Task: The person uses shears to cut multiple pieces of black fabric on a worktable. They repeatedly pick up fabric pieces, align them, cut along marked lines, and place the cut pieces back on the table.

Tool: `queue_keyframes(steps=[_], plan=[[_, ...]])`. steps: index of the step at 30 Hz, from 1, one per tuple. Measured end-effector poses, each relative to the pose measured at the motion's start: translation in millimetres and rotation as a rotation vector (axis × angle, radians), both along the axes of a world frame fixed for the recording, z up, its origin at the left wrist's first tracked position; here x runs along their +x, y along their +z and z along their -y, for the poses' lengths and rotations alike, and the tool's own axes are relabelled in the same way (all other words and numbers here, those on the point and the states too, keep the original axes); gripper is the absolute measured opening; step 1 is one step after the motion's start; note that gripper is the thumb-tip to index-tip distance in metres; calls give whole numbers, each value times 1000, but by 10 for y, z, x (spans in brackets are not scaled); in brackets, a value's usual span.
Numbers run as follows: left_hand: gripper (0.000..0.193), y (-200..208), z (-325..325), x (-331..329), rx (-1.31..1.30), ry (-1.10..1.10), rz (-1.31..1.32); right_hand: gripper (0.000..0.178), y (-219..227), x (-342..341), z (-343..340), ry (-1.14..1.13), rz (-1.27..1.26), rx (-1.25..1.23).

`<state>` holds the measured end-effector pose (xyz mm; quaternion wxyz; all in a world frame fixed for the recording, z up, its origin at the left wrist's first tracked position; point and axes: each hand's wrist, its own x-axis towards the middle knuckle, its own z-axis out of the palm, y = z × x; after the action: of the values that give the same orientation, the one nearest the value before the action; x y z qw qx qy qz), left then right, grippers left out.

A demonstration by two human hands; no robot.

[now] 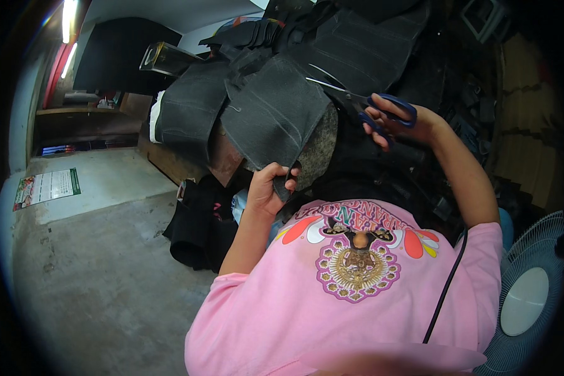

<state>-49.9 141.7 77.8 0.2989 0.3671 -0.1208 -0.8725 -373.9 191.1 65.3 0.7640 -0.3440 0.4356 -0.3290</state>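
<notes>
My right hand [413, 122] grips a pair of scissors [398, 108] with dark blue handles. Their blades are parted and point left, toward the upper right edge of a dark grey sheet of material [272, 103] marked with pale lines. Whether the blades touch the sheet I cannot tell. Lower down, my left hand [272, 188] is closed on the sheet's near corner, with dark material showing between the fingers. Behind the scissors lies another dark grey sheet [363, 47] with similar lines.
More dark sheets [191, 103] are draped over the work surface, with stacked dark pieces [254, 32] at the back. Below the left side sits a black bundle [197, 232] on the concrete floor [106, 269]. A fan [532, 294] stands close at my right.
</notes>
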Motion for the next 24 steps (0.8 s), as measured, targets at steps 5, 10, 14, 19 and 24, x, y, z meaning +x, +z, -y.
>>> queue_keyframes(steps=[5,10,14,19,24], plan=[[45,38,-100,-91,-36,-60,76,66,8,115,176,11,-50,-75],[45,7,-24,0,26,21,5,66,-17,23,73,40,-19,-98],[52,-23,49,39,65,63,-128,64,-20,-135,-102,33,-59,-66],[47,-12,2,-34,146,-25,-208,65,-71,-118,-68,146,-66,-58],[43,31,-101,-101,40,-110,-39,60,-142,110,87,-33,-33,-109]])
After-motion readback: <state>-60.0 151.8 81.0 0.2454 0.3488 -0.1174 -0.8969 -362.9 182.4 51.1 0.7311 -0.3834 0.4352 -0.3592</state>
